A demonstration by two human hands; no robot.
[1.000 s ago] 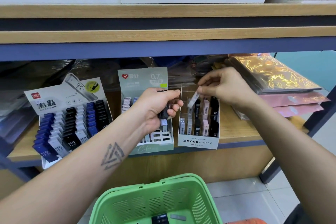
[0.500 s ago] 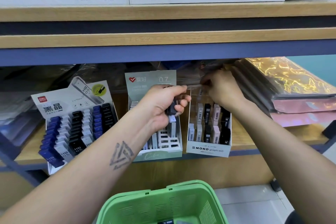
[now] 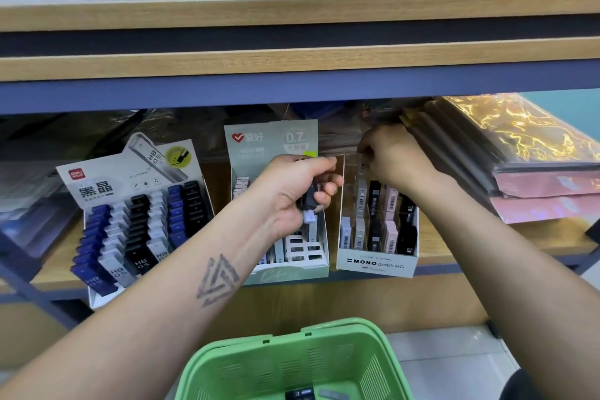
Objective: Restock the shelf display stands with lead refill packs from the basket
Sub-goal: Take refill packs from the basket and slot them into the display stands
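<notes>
Left of frame: Deli stand (image 3: 136,224), glossy card, rows full. Centre: left hand (image 3: 292,191) curled round several slim hard-plastic lead refill packs (image 3: 310,201), above the 0.7 stand (image 3: 285,237), front slots unfilled. Right hand (image 3: 389,156) at rear of MONO stand (image 3: 376,237); grip hidden. Bottom centre: green slotted basket (image 3: 292,364), few packs left. Restock seems late-stage.

Upper shelf edge (image 3: 292,88) low over stands (image 3: 376,237), perhaps crowding hands.

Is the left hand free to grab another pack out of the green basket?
Probably not yet: the left hand already grips lead refill packs. The green basket sits open below, with nothing blocking the way.
</notes>
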